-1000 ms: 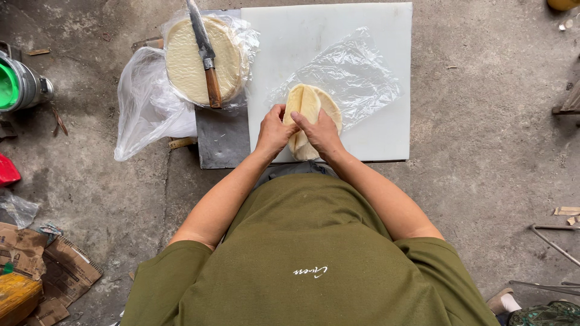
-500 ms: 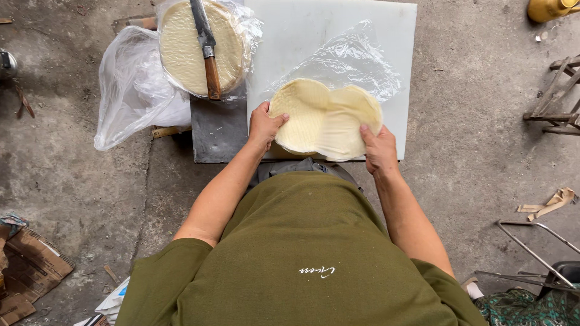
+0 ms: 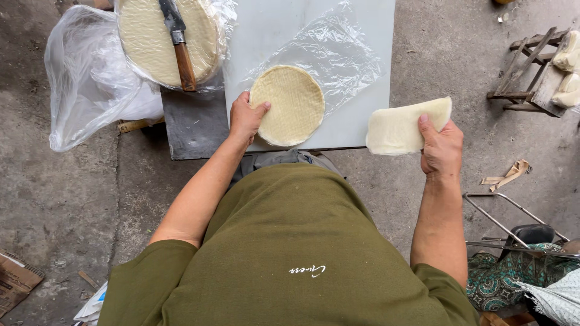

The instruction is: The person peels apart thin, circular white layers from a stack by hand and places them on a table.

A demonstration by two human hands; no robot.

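Left hand lies flat, fingers spread on the left rim of the round pale disc, which sits on clear plastic film by the white board's near edge. Right hand pinches a folded pale sheet, long axis sideways, held off the board's right edge. Far left: a stack of discs with a wooden-handled knife across it.

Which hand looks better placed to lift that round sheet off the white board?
Probably the left hand: its fingers already rest on the edge of the round sheet on the board. The right hand is off to the side, gripping a folded sheet.
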